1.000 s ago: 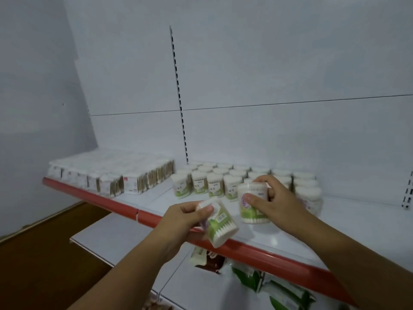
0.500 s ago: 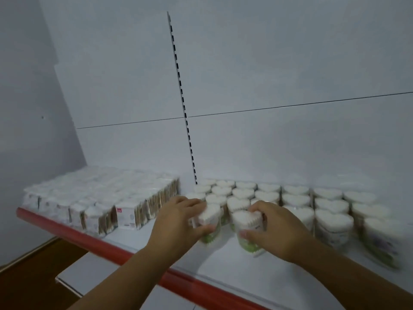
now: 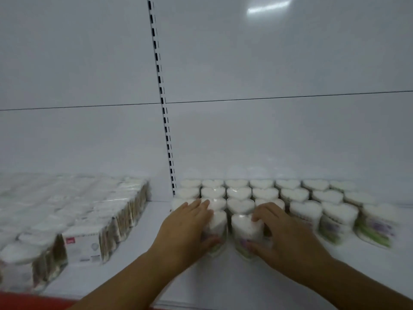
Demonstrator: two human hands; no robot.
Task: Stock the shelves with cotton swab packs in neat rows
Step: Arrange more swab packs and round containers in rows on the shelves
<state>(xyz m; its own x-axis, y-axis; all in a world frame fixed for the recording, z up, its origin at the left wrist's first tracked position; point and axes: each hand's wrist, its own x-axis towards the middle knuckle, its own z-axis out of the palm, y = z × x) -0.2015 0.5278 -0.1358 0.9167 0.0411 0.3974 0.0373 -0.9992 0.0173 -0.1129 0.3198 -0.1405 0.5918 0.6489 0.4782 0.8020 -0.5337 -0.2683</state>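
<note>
White shelf [image 3: 156, 242], red front edge, white back panel [image 3: 268, 130] with slotted upright [image 3: 164, 108]. Along back edge, right of upright: heart packs [image 3: 295, 193] in neat rows. At front of rows, just beside each other: left pack [image 3: 218, 222] gripped upright by left hand [image 3: 185, 233], fingers over top, thumb at front; right pack [image 3: 244, 227] gripped likewise by right hand [image 3: 288, 240]. Toward left edge: boxed packs [image 3: 89, 209], tightly ranked.

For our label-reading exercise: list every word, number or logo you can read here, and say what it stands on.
Nothing here can be read.
Red logo on the front rectangular pack: too small and blurred.
Grey print below it: too small.
Purple-and-green labels on the heart-shaped packs: blurred.
</note>
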